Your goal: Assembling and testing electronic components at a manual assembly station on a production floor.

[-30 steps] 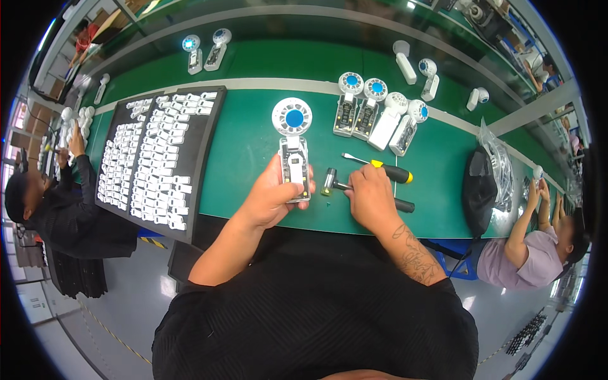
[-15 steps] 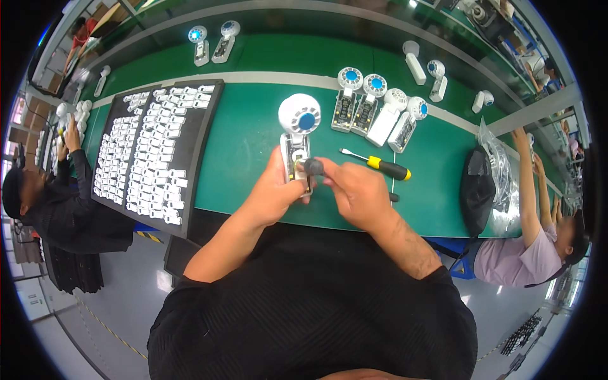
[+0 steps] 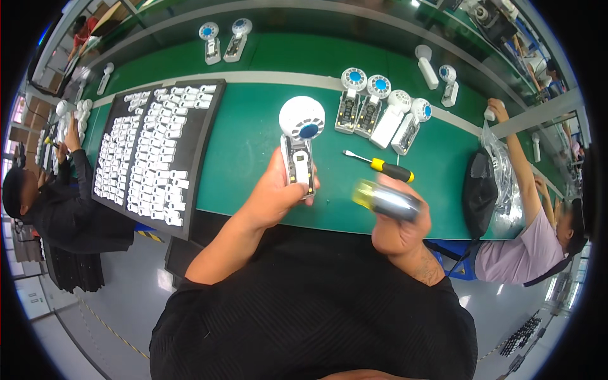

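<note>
My left hand grips a white handheld fan by its opened handle, head pointing away from me. A small white cover piece lies inside the handle, with my thumb near its lower end. To the right, my right hand is closed around a black-and-yellow screwdriver, apart from the fan. This screwdriver is smeared by motion, and its shank cannot be made out. Beyond it, another yellow-and-black screwdriver lies on the green bench.
At left a black tray carries rows of small white pieces. Several handheld fans lie at the back right, others on the far strip. A black bag sits at the right edge. Co-workers work at both sides.
My right hand has drawn the screwdriver away from the fan to the right and tipped it sideways. The white piece in the handle now shows. A co-worker at right has moved an arm.
</note>
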